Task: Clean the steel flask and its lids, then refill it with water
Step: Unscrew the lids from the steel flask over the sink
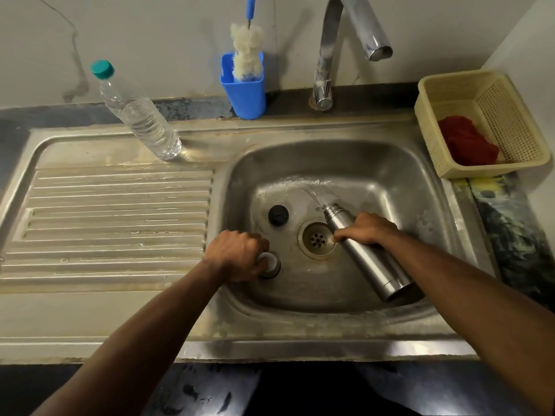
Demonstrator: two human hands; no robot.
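**In the sink basin: flask tipped, lid gripped**

In the stainless steel sink basin (390,175), the right hand (371,228) curls its grip round the tilted cylindrical steel flask (366,253), water spilling from its mouth. The left hand (235,255) clasps a round steel-and-white lid (270,264); a black round lid (278,215) lies nearby.

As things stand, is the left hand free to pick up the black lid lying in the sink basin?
Probably not yet. The left hand already grips the steel cup lid. The black lid lies uncovered just beyond it, so once the cup lid is released, the way looks free.
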